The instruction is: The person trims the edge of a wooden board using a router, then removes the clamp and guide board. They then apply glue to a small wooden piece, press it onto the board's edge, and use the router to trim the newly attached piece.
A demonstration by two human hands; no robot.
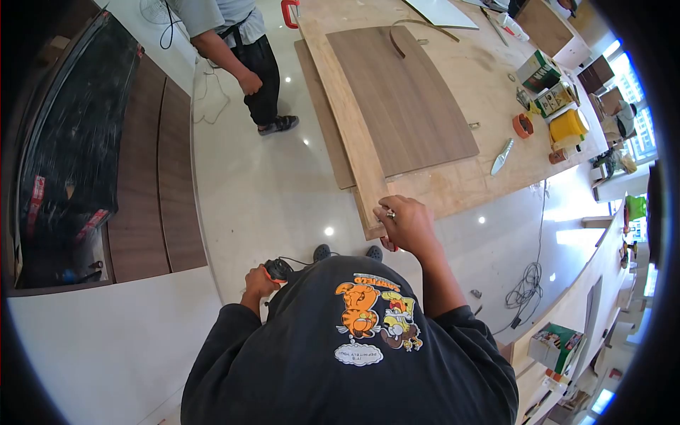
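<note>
My left hand point(259, 283) is wrapped round a black and orange power tool point(278, 270) beside my body, with a dark cord running from it. At the near end of a long light wooden strip point(347, 117), my right hand point(409, 225) has its fingers closed on a small metal part of a red clamp point(389, 244). That clamp is mostly hidden under my hand. The strip lies along the left edge of the workbench point(425, 195), over a brown wood-grain panel point(411, 99). A second red clamp point(290, 13) sits at the strip's far end.
A person point(262, 64) stands beyond the bench's left side. On the bench are a curved strip point(398, 39), an orange tape roll point(523, 126), a putty knife point(502, 157), a yellow container point(567, 126) and cans. A coiled cable point(523, 289) lies on the floor at right.
</note>
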